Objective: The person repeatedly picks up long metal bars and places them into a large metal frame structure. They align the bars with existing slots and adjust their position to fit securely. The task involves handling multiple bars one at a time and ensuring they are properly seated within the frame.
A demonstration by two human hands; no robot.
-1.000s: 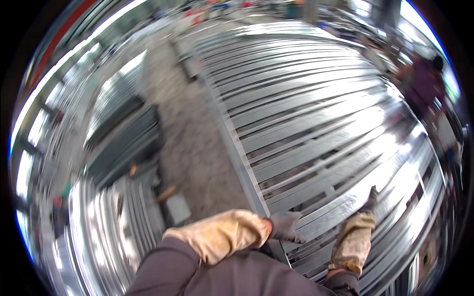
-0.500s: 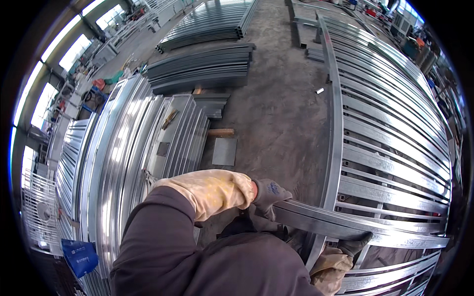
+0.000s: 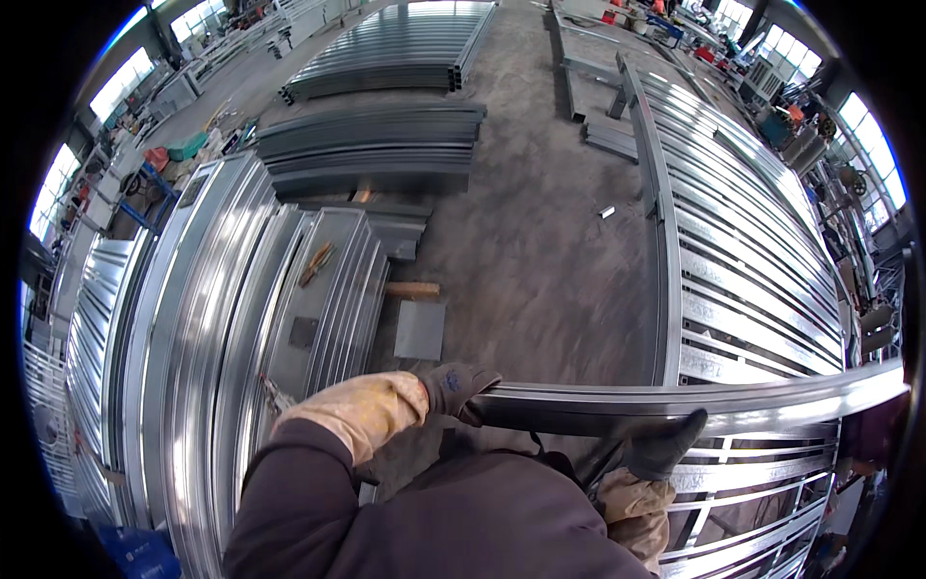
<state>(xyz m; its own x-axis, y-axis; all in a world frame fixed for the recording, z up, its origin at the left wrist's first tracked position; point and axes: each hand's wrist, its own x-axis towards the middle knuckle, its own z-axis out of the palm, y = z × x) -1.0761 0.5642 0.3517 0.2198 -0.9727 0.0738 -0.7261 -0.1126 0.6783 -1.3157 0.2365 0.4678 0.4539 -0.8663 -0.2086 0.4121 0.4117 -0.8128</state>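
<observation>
A long silver metal channel (image 3: 579,403) lies crosswise in front of me, above a rack of metal bars. Its left end is in my left hand (image 3: 461,391), in a grey glove, the fingers closed round it. My right hand (image 3: 664,446), in a dark glove, is under the middle of the channel. Its fingers come up against the near side, and part of its grip is hidden. Toward the right, the channel's far end passes close to a dark purple shape, perhaps a person's sleeve.
The slatted metal rack (image 3: 757,289) fills the right side. Stacked metal profiles (image 3: 367,145) lie ahead to the left. Long panels (image 3: 207,318) stand along the left, with yellow-handled pliers (image 3: 316,263) on a nearby stack. A square plate (image 3: 421,330) lies on the floor.
The channel has swung so that its right end is farther forward and it lies nearly level across the view. Both hands have moved with it, the left one to the left.
</observation>
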